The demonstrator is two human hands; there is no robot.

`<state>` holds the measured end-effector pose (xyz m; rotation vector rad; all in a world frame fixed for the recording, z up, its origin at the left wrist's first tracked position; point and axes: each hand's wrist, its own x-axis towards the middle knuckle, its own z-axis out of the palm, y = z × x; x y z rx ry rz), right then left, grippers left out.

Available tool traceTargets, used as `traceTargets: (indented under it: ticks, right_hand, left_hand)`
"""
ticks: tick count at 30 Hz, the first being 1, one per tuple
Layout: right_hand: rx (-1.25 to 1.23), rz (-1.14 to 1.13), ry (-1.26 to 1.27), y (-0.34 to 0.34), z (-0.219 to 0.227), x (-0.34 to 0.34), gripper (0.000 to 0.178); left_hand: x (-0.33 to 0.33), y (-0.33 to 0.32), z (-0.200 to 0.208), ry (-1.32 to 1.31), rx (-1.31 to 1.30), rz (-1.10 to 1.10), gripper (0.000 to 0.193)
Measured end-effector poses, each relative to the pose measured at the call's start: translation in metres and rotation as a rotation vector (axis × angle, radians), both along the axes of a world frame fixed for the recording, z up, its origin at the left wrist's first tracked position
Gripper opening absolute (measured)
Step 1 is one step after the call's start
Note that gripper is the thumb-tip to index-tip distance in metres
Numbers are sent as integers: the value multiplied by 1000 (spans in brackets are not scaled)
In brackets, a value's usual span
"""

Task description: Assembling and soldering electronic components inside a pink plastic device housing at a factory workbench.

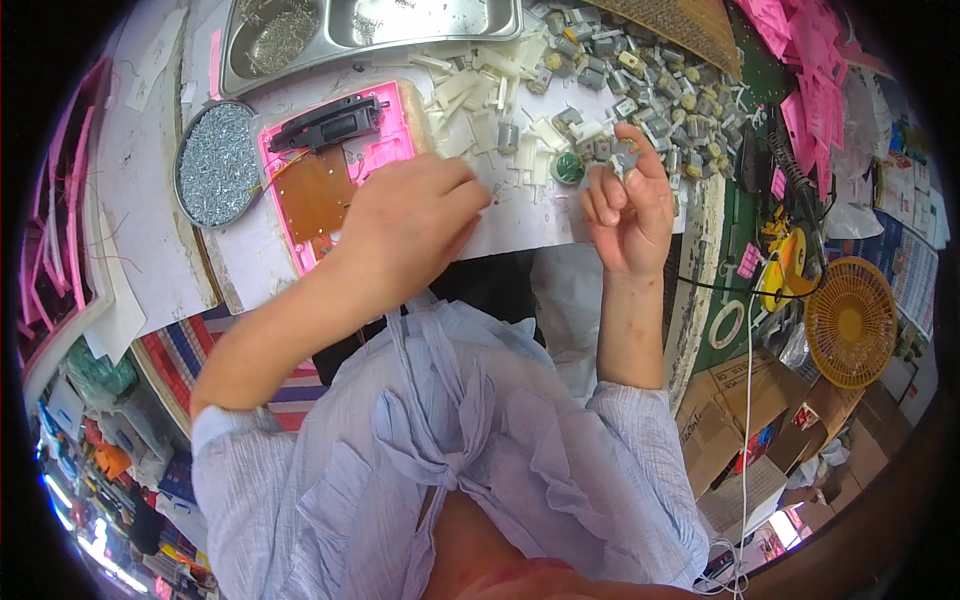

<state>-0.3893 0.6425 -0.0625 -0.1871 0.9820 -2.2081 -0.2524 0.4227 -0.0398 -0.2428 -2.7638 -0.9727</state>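
A pink plastic housing [405,140] lies on the table at the left of centre. In it sit a brown circuit board [318,190] and a black plastic module [330,122], with thin red and yellow wires at the left side. My left hand [415,220] is over the housing's near right corner, fingers curled and pointing right; whatever they hold is hidden. My right hand [632,205] is raised at the near edge of a heap of small grey motors [690,125]. Its fingers are bent around a small grey-and-white part [622,162], partly covered by them.
A round tin of small silver screws [216,165] stands left of the housing. Behind is a metal tray [420,22] with small metal pieces in one compartment. White plastic parts [480,95] and a green spool [568,168] lie mid-table. An orange basket [850,322] and cardboard boxes [740,410] are at right.
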Motion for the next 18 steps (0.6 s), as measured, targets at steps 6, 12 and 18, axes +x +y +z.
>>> traceTargets:
  ticks: [6,12,18]
  right_hand:
    - [-39,-13,2,9,4,4,50]
    - [-36,-38,-16,23,2,7,50]
    - [-22,-39,-15,17,4,8,49]
  left_hand:
    - [-47,14,-28,-36,-432,-324,12]
    - [-54,29,-28,-47,-637,-406,11]
    - [-55,29,-29,-75,-446,-253,12]
